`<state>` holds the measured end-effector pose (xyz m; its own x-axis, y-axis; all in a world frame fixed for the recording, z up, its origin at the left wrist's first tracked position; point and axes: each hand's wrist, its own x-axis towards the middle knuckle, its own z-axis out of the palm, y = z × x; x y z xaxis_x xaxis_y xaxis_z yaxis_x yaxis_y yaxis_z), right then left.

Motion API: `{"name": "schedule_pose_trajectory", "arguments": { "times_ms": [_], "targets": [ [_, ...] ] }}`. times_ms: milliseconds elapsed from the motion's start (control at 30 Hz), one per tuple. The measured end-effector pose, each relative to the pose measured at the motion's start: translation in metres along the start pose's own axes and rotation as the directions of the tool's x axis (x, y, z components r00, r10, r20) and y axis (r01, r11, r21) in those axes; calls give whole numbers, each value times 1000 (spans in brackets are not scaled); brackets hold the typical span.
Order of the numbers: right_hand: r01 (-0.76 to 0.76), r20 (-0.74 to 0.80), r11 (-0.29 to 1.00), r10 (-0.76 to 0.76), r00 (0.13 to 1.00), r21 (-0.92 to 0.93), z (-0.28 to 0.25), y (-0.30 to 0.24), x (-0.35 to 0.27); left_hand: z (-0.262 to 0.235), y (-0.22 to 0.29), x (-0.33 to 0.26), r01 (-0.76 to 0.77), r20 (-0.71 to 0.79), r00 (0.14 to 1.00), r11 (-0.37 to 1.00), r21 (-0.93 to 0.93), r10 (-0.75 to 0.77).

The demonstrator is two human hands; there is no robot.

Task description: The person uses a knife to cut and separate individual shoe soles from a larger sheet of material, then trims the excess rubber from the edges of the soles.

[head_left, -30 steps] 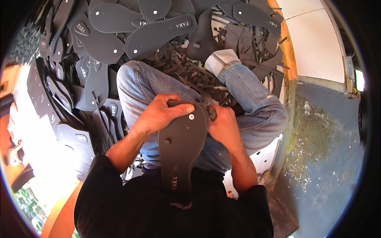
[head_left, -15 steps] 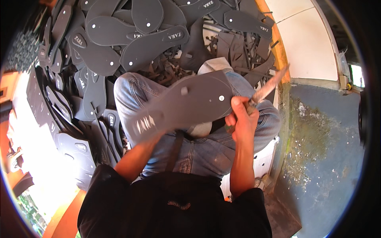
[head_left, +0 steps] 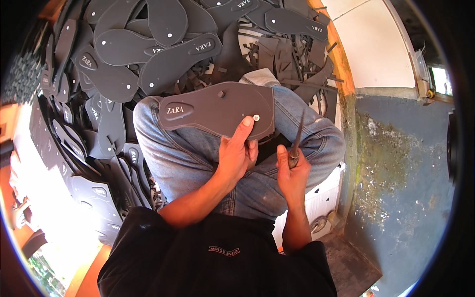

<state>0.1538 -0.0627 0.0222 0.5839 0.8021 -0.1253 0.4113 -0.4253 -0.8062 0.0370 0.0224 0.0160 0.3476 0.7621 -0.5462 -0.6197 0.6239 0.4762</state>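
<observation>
A black sandal sole is held over my lap, its heel end with a raised oval pointing left. My left hand grips its near edge, thumb on top beside a round white dot and fingers underneath. A small dark nub stands up from the sole near its far edge. My right hand is closed round the handle of a knife, whose narrow, stained blade points up and away. The blade is apart from the sole, just right of it.
Many black soles lie heaped ahead and to the left. Dark offcut strips are scattered beyond my knees. A wooden edge runs along the right, beside white tile and a stained blue-grey surface. My crossed legs in jeans lie beneath the sole.
The left hand has shifted its hold from the sole's heel end to the near edge by the white dot. My right hand has left the sole and lowered with the knife, blade now more upright.
</observation>
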Motion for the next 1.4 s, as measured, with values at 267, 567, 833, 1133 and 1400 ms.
{"name": "schedule_pose_trajectory", "arguments": {
  "times_ms": [267, 567, 833, 1133, 1400],
  "targets": [
    [13, 33, 976, -6, 999, -217, -8, 13, -13, 9, -2, 8, 21, -81, 996, 998, -53, -25],
    [-12, 59, 953, 32, 998, -302, 6, 13, -13, 12, 5, 23, -7, -113, 994, 998, -61, 1],
    [-5, 42, 938, 21, 999, -347, 16, 15, -14, 7, 6, 21, -1, -61, 998, 1000, -26, -1],
    [-14, 15, 933, 21, 1000, -360, 36, 14, -12, -4, 5, 20, -43, -16, 999, 997, -58, 42],
    [-33, 71, 932, 63, 996, -362, 37, 4, -5, -8, 3, 16, -48, 4, 999, 996, -69, 49]
  ]
}}
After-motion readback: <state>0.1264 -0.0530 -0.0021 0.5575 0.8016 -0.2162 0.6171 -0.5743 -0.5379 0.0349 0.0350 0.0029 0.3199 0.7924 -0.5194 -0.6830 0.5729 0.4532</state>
